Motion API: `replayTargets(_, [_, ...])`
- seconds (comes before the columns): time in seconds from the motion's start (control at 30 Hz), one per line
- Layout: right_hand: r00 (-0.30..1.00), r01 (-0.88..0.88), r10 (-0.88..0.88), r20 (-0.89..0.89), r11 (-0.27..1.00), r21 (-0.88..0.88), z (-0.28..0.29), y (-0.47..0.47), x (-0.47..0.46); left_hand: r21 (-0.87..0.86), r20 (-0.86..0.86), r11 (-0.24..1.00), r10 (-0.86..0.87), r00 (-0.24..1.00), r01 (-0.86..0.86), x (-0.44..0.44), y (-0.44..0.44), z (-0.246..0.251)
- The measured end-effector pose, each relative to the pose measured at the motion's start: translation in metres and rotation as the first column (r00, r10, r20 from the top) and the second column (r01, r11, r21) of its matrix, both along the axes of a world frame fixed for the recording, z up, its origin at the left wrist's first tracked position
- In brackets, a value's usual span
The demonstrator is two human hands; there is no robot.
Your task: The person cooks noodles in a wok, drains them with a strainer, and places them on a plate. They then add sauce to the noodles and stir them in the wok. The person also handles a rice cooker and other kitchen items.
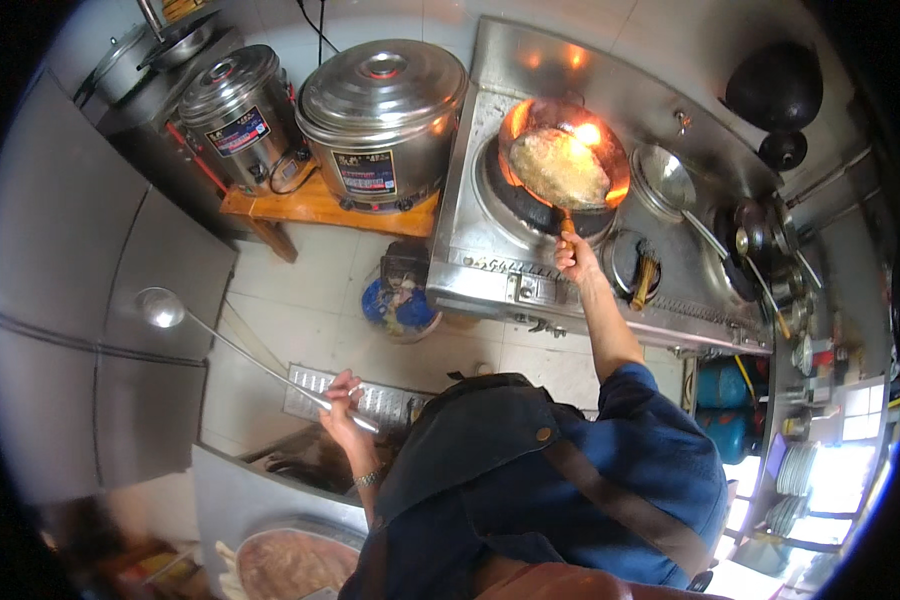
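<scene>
My right hand (577, 259) grips the wooden handle of a wok (619, 161) over the left burner of a steel range. The wok is tilted, and orange light or flame shows on its inner wall. In it lies a flat, oval, browned piece of food (559, 169); its kind is hard to tell. Off to the left, my left hand (340, 405) holds a long-handled metal ladle (259, 360) by the rear of its shaft. The ladle's round bowl (161, 307) points away over the floor side, far from the wok.
Two lidded steel electric pots (382, 97) stand on a wooden bench (360, 214) left of the range (469, 240). A strainer (664, 180) and a bamboo brush (647, 279) rest on the range. Below are a blue-lined bin (401, 307) and a floor drain grate (304, 382).
</scene>
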State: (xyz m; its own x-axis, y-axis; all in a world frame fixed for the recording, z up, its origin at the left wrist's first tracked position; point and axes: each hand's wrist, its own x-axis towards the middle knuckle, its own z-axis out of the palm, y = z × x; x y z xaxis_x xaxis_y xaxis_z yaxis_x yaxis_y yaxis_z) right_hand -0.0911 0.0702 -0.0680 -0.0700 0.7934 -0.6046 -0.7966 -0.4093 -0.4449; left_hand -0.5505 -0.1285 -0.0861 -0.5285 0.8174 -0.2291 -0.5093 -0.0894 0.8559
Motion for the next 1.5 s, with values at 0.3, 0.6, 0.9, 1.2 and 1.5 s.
replayTargets(0.3, [0.979,-0.030,0.021,-0.205,0.999,-0.042,-0.003,-0.008,0.008,-0.047,0.005,0.996,0.080,0.997,-0.080,-0.002,-0.020,-0.004])
replayTargets(0.6, [0.994,0.096,-0.096,0.042,0.995,0.001,-0.035,0.000,0.030,-0.039,-0.010,0.977,0.212,0.977,-0.212,-0.028,-0.029,-0.005])
replayTargets(0.9, [0.950,-0.136,0.062,0.307,0.964,0.228,-0.106,0.032,-0.004,0.067,0.013,0.961,0.269,0.963,-0.270,-0.060,-0.057,-0.010])
replayTargets(1.2, [0.265,-0.915,0.474,0.840,0.397,0.065,-0.052,0.060,-0.305,-0.067,-0.053,0.921,0.381,0.923,-0.384,-0.106,-0.047,-0.015])
replayTargets(1.5, [-0.866,-0.342,-0.162,0.472,0.882,-0.323,-0.010,0.339,-0.279,-0.054,-0.208,0.785,0.596,0.776,-0.617,-0.184,0.004,-0.046])
